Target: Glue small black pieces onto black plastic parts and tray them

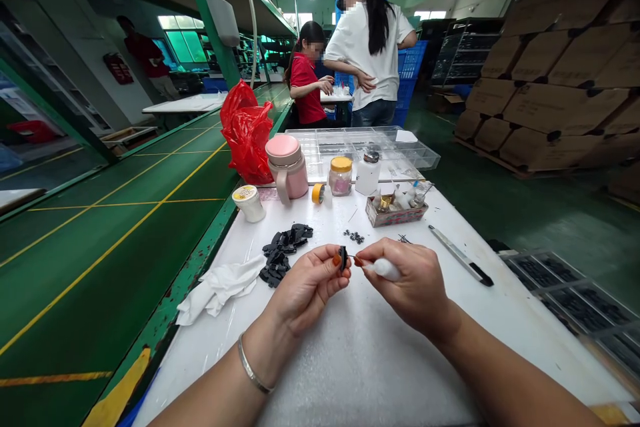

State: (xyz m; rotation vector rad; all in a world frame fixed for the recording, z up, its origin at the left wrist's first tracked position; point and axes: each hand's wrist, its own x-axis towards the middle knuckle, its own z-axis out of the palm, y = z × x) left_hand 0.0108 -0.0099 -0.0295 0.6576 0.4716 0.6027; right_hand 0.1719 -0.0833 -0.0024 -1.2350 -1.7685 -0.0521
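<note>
Between thumb and fingers, my left hand (307, 287) pinches a small black plastic part (343, 259) upright above the white table. My right hand (413, 283) is closed round a small white squeeze bottle (386, 269) with a thin dark tip. That tip points left and reaches the black part or very near it; actual contact I cannot tell. Left of my hands lies a pile of similar black plastic parts (283, 250). Just beyond the hands are several tiny dark metal pieces (354, 236), and a few thin black bits (404, 239) lie to their right.
A white cloth (220, 288) lies at left and a utility knife (460, 255) at right. Behind stand a pink mug (293, 170), yellow-lidded jar (341, 177), white bottle (368, 173) and small box of bottles (397, 213). A green conveyor (125, 213) runs alongside. Two people are beyond the table.
</note>
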